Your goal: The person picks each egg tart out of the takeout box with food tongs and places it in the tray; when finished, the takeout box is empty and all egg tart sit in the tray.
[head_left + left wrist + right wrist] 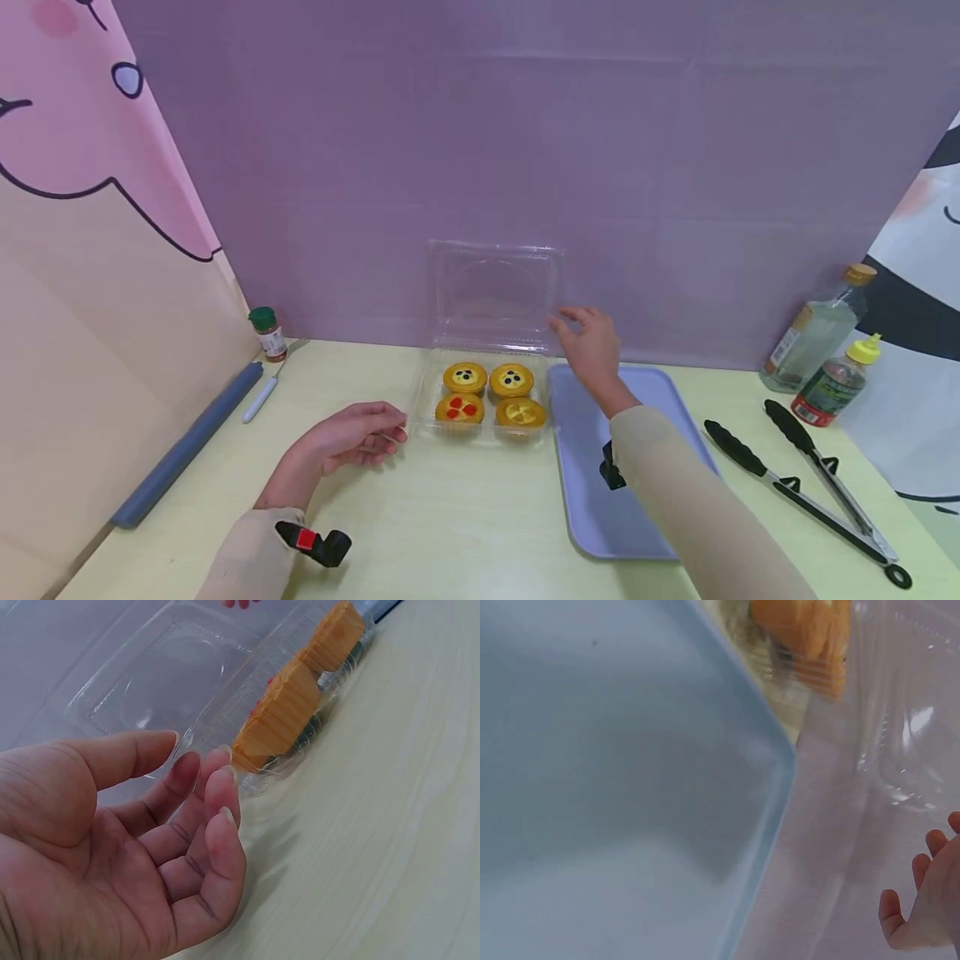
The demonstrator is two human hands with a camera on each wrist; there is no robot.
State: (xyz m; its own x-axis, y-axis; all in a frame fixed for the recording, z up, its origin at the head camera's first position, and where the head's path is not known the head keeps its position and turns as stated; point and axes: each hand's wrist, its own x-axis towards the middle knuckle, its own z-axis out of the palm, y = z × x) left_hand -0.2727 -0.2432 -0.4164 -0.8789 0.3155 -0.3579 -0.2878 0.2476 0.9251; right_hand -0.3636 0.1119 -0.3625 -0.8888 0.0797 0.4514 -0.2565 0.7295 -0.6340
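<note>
A clear plastic box (423,400) holds several small tarts (465,377), two with dark berries, one with red pieces, one with yellow pieces. Its clear lid (495,287) stands raised against the purple backdrop. My left hand (360,435) is beside the box's left front corner, fingers loosely bent, holding nothing; in the left wrist view the palm (112,855) faces up near the box. My right hand (592,346) hovers by the lid's right edge, fingers relaxed with nothing in them; the right wrist view shows its fingers (922,862) apart from the lid (919,742).
A lavender tray (600,517) lies right of the box, under my right forearm. Farther right are black-tipped tongs (825,512), a glass bottle (813,337) and a yellow-capped bottle (832,383). At left are a green-capped jar (270,337), a white-handled utensil (260,400) and a blue roll (191,446).
</note>
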